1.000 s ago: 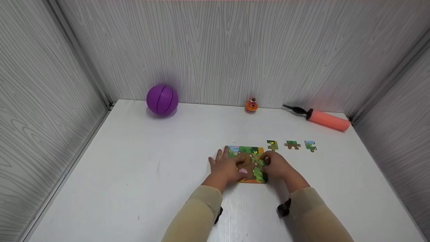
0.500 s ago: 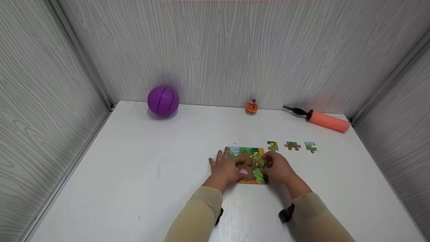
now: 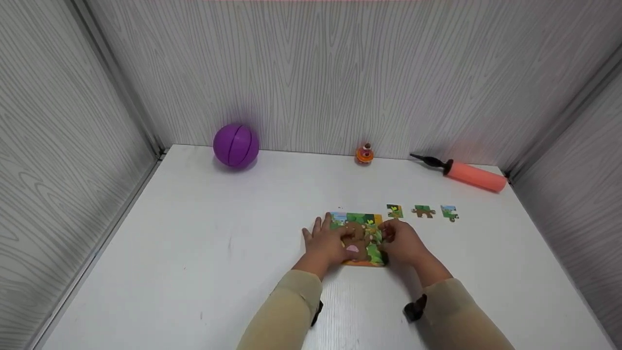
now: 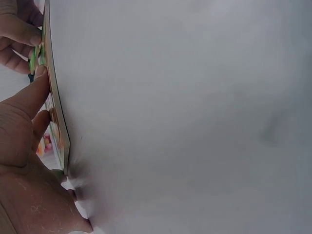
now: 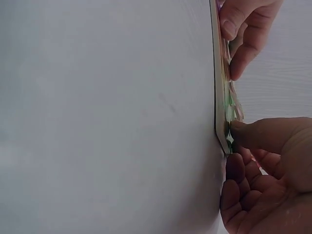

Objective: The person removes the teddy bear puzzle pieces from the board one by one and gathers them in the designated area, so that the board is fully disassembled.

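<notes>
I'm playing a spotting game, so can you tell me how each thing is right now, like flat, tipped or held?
Puzzle: lying flat, partly hidden by hands
Raised piece: tilted up at the puzzle's edge, pinched
Loose pieces: three, lying apart, outside the puzzle
Left hand: fingers spread, resting on the puzzle
Right hand: fingers curled, pinching
Purple ball: resting, uncovered
Orange toy: too small to tell
Pump: lying on its side

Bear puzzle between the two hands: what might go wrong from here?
The tilted piece pinched by the right hand could slip or catch on its neighbours, since it stands at an angle to the puzzle.

Pushing it might shift the whole puzzle, though the left hand resting on it may steady it.

The nearest loose piece lies close to the right knuckles and could get nudged.
</notes>
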Available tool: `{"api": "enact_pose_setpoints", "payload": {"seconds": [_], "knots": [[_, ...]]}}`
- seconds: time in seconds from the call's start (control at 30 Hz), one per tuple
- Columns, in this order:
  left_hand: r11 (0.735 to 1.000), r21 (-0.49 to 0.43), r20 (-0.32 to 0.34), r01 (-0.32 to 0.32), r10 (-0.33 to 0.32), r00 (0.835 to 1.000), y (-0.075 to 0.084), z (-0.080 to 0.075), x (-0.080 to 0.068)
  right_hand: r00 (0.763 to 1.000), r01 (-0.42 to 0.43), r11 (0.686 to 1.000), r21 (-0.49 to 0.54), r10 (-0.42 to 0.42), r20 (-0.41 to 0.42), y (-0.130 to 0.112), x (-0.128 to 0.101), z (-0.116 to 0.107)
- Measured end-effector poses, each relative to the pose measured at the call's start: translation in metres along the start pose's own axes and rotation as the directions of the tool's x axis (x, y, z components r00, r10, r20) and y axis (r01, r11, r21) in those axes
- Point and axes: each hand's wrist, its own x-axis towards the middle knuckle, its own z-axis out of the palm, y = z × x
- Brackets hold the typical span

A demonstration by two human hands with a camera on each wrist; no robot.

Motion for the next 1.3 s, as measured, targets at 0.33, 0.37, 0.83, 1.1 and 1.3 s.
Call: {"api": "enact_pose_setpoints", "payload": {"seconds": [0.33,0.37,0.83,1.1,1.3], "knots": [[1.0,-0.022,-0.012,-0.009,0.009,1.0,-0.002,-0.002,-0.002,0.999,0.047,0.999,0.009,-0.047,-0.024,0.006,0.003,-0.015],[1.0,-0.027,-0.012,-0.01,0.01,1.0,-0.002,-0.003,-0.003,0.998,0.055,0.998,0.009,-0.055,-0.025,0.006,0.003,-0.02],[1.0,-0.021,-0.02,-0.002,0.002,1.0,-0.003,-0.005,-0.004,0.992,0.067,0.994,-0.083,-0.076,-0.101,0.032,-0.011,-0.134],[1.0,-0.023,-0.017,-0.006,0.005,1.0,-0.002,-0.003,-0.003,0.982,0.02,0.993,-0.12,-0.042,-0.187,0.062,-0.019,-0.192],[1.0,-0.02,-0.004,-0.008,0.008,1.0,-0.001,-0.002,-0.005,0.98,-0.049,0.994,-0.093,0.03,-0.199,0.1,-0.027,-0.213]]}}
